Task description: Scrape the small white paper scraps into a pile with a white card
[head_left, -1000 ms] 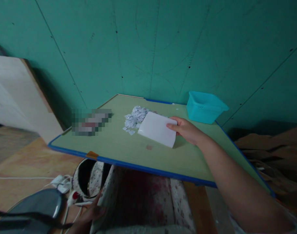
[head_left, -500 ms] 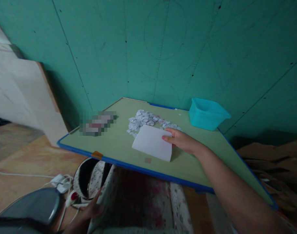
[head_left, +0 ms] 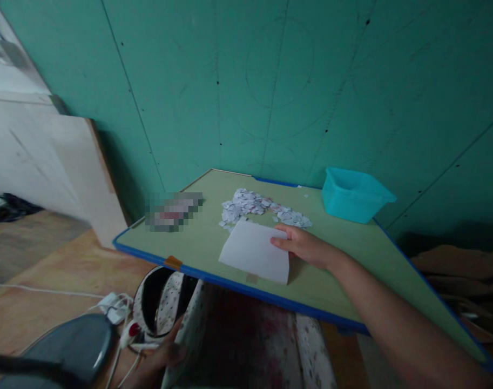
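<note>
My right hand (head_left: 301,244) pinches the right edge of a blank white sheet of paper (head_left: 256,251), thumb on top. The sheet is slightly curved and tilted over the pale green tabletop (head_left: 331,286), near its front edge. Just behind it lies a heap of small white paper pieces (head_left: 248,202), with more strewn to its right. Low in the view, dim and blurred, my left hand (head_left: 171,354) is beside the pale, speckled side wall (head_left: 185,319) of an open space under the table. Its fingers are mostly hidden.
A turquoise plastic basin (head_left: 353,197) stands at the table's right rear. On the left lies a pixelated flat object (head_left: 175,212). Below are a round spotted container (head_left: 161,300), a grey stool seat (head_left: 74,346) and white cables (head_left: 119,308). A green wall (head_left: 238,108) rises behind.
The view has shifted, so the table sits a little further right and lower. Relative to the tabletop, my right hand and the sheet have come slightly toward the front edge and left.
</note>
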A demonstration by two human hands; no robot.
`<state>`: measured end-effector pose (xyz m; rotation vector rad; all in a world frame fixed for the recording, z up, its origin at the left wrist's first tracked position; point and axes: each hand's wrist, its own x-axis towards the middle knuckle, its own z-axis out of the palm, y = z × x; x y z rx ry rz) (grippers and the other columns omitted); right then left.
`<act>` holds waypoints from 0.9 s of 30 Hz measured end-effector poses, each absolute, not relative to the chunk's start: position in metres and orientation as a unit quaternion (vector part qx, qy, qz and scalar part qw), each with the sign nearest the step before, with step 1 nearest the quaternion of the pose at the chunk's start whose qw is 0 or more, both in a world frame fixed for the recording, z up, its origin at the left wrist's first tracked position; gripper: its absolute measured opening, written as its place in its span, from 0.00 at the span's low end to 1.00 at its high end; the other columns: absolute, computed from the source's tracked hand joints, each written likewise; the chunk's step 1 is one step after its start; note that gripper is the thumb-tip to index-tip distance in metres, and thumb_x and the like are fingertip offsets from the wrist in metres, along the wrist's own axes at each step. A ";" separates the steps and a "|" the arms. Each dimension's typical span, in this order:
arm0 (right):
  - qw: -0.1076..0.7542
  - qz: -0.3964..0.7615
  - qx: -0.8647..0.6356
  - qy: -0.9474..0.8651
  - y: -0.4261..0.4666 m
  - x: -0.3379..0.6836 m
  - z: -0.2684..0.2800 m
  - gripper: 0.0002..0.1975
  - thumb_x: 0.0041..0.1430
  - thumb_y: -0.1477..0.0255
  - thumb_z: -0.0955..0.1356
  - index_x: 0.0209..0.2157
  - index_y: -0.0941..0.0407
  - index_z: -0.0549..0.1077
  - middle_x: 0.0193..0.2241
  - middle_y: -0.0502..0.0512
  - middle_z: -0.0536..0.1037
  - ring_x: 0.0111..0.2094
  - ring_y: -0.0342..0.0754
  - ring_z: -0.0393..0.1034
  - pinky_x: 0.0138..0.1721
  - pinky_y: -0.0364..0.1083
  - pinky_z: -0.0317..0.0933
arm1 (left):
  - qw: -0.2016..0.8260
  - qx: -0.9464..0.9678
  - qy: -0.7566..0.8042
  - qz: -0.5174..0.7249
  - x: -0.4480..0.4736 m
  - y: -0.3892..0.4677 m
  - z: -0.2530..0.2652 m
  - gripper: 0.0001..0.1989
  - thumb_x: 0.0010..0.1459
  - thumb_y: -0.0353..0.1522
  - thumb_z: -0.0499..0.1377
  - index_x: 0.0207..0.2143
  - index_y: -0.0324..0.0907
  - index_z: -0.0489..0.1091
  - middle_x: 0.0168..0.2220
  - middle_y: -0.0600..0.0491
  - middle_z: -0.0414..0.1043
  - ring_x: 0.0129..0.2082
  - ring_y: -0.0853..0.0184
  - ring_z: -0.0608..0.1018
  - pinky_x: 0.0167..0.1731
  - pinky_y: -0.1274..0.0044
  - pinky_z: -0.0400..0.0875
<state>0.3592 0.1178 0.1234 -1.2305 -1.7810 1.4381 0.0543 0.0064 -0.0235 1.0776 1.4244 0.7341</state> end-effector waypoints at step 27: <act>0.233 0.604 -0.397 -0.651 0.102 0.347 0.132 0.17 0.49 0.63 0.65 0.40 0.55 0.65 0.35 0.53 0.73 0.32 0.43 0.68 0.32 0.44 0.61 | 0.547 0.415 0.618 0.382 0.072 0.002 -0.002 0.09 0.28 0.28 0.57 0.15 0.49 0.60 0.07 0.66 0.54 0.12 0.71 0.61 0.18 0.77 0.56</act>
